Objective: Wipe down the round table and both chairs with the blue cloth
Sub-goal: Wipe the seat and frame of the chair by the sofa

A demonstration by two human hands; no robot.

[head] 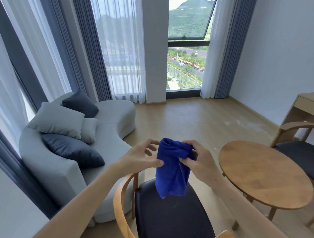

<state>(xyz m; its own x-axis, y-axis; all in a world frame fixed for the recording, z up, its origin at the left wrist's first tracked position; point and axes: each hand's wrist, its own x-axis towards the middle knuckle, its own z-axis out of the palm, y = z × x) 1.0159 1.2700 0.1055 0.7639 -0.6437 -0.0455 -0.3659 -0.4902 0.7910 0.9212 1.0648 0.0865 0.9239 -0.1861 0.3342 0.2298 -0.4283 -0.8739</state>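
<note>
Cloth (172, 170) of strong blue colour hangs in the air between both hands, above the dark seat of the near chair (169, 217). The top part of the cloth is bunched and the lower part falls down loose, not touching the seat as far as one can see. The right hand (197, 158) grips the upper right side of the cloth, with the fingers curled around the bunched fabric. The left hand (143, 158) is at the left side of the cloth: its thumb touches the left edge of the fabric, while the other fingers are spread and a little bent near the top, and they hold nothing firmly. Both forearms are bare.

The near chair has a curved wooden back and arm rail around a black seat. To the right of it stands the round table (264, 174), with a wooden top and wooden legs. Behind the table, at the right edge of the view, stands the second chair (305, 154), also of wood with a dark seat. Further right there is a wooden desk (309, 103) against the wall.

On the left is a grey sofa (108, 125) with light and dark cushions (60, 121). Behind it hang white and grey-blue curtains (89, 49). The window (187, 34) shows a green hill and a road with trees.
</note>
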